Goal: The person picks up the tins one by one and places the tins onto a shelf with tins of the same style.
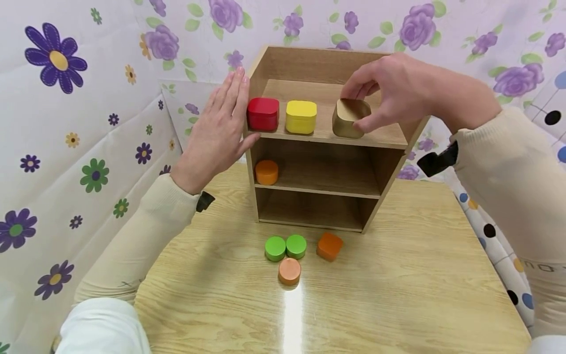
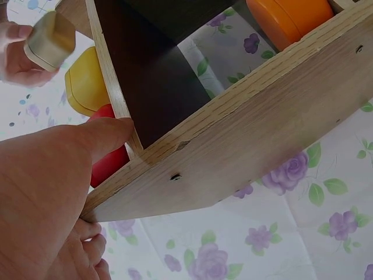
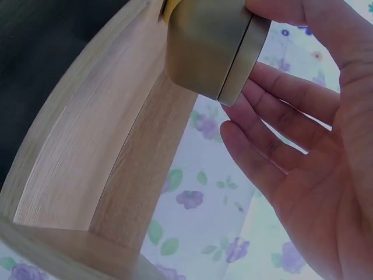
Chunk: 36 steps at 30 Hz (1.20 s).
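Note:
My right hand point(image 1: 400, 91) pinches a gold rounded-square box point(image 1: 347, 118) between thumb and fingers at the top level of a small wooden shelf point(image 1: 327, 142). In the right wrist view the lid seam of the gold box point(image 3: 215, 49) shows. On that same level, a yellow box point(image 1: 301, 118) and a red box point(image 1: 263, 114) stand to its left. My left hand point(image 1: 221, 120) rests against the shelf's left side with straight fingers, its thumb at the front edge by the red box. The left wrist view shows the thumb touching the board's edge.
An orange round box point(image 1: 267, 172) sits at the left of the middle level. On the wooden table point(image 1: 398, 275), before the shelf, are two green round boxes point(image 1: 275, 249), an orange square box point(image 1: 329, 247) and a light orange round box point(image 1: 289, 272). Flowered cloth point(image 1: 190, 29) hangs behind.

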Tool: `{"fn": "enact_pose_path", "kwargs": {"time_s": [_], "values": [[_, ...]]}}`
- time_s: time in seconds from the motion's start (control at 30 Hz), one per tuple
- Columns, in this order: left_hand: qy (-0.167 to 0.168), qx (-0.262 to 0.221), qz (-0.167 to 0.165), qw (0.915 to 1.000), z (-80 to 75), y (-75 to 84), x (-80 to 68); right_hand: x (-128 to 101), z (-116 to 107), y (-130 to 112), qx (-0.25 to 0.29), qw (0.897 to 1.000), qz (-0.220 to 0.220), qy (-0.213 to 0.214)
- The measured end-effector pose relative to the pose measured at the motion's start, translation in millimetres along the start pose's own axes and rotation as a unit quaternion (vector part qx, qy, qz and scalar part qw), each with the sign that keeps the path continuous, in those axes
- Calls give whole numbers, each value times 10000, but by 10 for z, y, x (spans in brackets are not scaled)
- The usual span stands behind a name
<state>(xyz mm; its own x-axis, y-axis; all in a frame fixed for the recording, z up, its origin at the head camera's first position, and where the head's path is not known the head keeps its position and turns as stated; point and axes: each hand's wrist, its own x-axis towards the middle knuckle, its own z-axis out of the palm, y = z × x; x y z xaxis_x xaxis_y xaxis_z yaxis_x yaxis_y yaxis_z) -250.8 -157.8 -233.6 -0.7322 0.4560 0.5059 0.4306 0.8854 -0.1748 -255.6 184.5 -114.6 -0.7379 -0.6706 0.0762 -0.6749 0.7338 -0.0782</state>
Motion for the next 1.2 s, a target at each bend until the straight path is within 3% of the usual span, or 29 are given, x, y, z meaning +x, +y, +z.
{"fn": "enact_pose_path", "kwargs": {"time_s": [0.7, 1.2], "values": [[89, 12, -6, 10000, 29, -13, -7, 284, 169, 142, 214, 9967, 678, -405], [-17, 49, -36, 10000, 5, -10, 5, 317, 202, 137, 304, 9967, 594, -453]]}}
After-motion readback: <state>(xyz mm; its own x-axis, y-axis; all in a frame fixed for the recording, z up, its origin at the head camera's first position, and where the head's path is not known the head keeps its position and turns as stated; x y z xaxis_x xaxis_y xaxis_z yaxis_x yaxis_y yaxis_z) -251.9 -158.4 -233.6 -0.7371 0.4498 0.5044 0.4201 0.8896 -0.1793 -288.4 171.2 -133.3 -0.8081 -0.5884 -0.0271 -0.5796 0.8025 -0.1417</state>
